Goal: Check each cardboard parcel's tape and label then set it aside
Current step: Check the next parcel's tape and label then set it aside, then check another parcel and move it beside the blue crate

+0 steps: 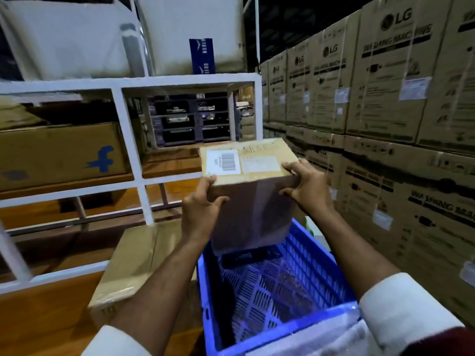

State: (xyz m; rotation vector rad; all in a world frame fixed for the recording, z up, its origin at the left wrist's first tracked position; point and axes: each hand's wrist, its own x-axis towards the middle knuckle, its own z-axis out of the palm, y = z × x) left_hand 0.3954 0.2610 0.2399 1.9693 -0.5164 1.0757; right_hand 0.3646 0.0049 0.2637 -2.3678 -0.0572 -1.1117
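I have the cardboard parcel (253,191) held up between both hands, lifted above the blue slatted crate (280,286) that sits directly under my forearms. My left hand (199,209) grips the parcel's near left corner, thumb on the top edge and fingers curled onto the near face. My right hand (307,187) grips the near right corner, fingertips on the top and thumb on the near face. The top face is tipped toward me, and just beyond my left thumb I can see a white barcode label (223,162), with a paler label (260,163) beside it, closer to my right hand. Clear tape seems to cross the top, but I cannot tell its condition. Below my left forearm another closed cardboard box (133,263) lies just beside the crate. Beyond my left hand stands a white metal rack (128,134); past my right hand rise stacked washing machine cartons (380,80).
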